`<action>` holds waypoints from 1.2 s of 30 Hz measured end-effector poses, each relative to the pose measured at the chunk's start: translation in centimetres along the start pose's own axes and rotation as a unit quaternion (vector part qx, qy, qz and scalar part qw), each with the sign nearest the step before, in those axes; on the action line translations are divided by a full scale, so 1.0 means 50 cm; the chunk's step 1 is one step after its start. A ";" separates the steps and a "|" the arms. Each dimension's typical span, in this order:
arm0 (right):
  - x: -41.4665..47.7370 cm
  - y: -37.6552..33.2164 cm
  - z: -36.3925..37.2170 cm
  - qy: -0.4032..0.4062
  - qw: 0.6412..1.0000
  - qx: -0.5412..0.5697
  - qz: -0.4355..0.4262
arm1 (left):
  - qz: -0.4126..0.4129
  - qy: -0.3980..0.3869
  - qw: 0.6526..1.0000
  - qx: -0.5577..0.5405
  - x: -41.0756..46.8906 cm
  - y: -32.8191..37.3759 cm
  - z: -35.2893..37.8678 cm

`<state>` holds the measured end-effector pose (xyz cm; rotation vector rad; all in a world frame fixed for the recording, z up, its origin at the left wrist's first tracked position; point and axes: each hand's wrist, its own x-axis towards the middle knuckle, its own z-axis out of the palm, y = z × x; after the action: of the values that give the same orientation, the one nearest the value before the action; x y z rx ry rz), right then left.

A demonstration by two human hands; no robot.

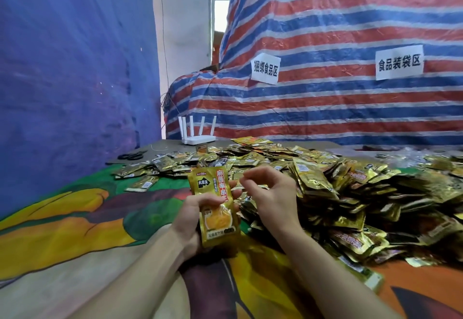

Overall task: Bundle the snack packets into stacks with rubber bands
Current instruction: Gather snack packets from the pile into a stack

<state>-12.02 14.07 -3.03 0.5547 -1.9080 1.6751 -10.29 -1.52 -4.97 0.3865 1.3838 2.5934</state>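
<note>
Two signs (265, 68) (399, 62): 捆绑食品区, 食品装袋区

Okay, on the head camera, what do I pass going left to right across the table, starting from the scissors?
Scissors → left hand holding a gold snack packet → right hand → tall heap of loose packets.

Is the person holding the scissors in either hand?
No, the scissors lie on the table at its far corner, while the left hand grips a snack packet.
</note>
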 end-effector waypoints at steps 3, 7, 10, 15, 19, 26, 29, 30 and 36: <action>0.002 0.000 -0.007 0.021 0.998 0.061 0.025 | -0.007 -0.025 1.000 -0.009 -0.004 0.000 -0.003; 0.006 -0.003 -0.017 -0.015 0.996 0.074 0.046 | 0.032 -0.088 0.992 -0.083 -0.008 0.005 -0.004; 0.002 -0.001 -0.013 -0.081 0.992 -0.096 -0.007 | 0.049 -0.095 0.988 -0.115 -0.007 0.008 -0.004; -0.002 -0.022 -0.007 -0.151 0.983 -0.020 0.098 | 0.067 -0.055 0.985 -0.150 -0.002 0.010 -0.007; 0.006 -0.047 -0.022 -0.171 0.924 0.272 0.207 | 0.060 -0.055 0.985 -0.153 0.000 0.013 -0.008; 0.013 -0.051 -0.034 -0.170 0.824 0.485 0.238 | 0.030 -0.076 0.988 -0.130 0.003 0.005 -0.001; 0.010 -0.039 -0.020 -0.144 0.895 0.365 0.212 | 0.014 0.036 0.994 -0.101 0.007 0.005 0.002; 0.007 -0.034 -0.018 -0.125 0.918 0.321 0.199 | 0.025 0.073 0.991 -0.113 0.010 0.006 -0.001; -0.025 -0.021 0.016 -0.147 0.953 0.159 0.211 | 0.127 0.178 0.959 -0.178 0.010 0.027 -0.031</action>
<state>-10.50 13.05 -3.07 0.5714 -2.0841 2.3144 -11.30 -3.36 -4.61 0.0415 0.9651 3.1683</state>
